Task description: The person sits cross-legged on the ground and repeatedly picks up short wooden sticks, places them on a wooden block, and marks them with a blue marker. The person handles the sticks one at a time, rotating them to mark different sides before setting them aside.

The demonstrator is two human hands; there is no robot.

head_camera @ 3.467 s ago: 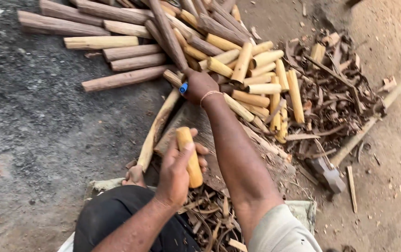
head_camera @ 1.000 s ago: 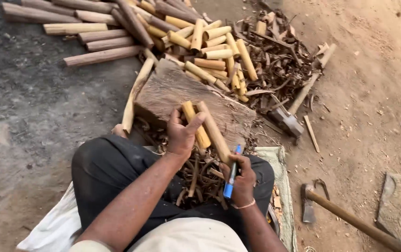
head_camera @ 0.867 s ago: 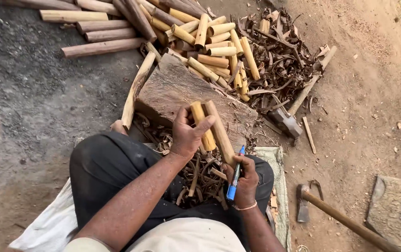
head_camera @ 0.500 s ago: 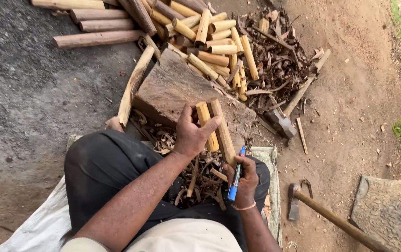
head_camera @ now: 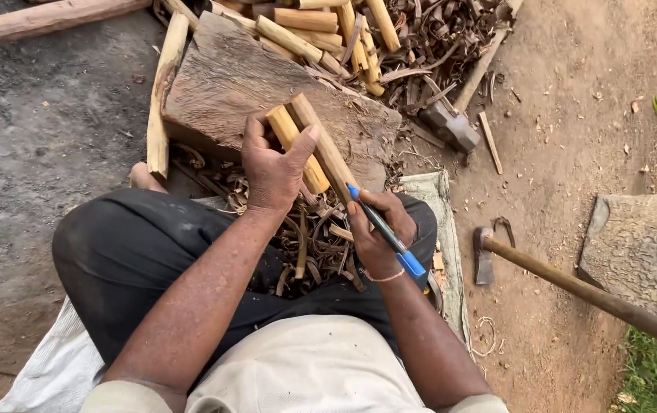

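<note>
My left hand (head_camera: 271,164) clamps two peeled wooden sticks (head_camera: 305,141) side by side against the chopping block (head_camera: 229,84), while my right hand (head_camera: 374,229) closes around a blue pen (head_camera: 386,233), its tip touching the longer stick. Bark shavings (head_camera: 309,245) crowd the ground between my knees. Beyond the block lies a heap of cut sticks (head_camera: 321,30) and a hammer (head_camera: 451,126); an adze with a long handle (head_camera: 573,287) rests on the dirt to my right, beside a flat stone (head_camera: 642,248).
</note>
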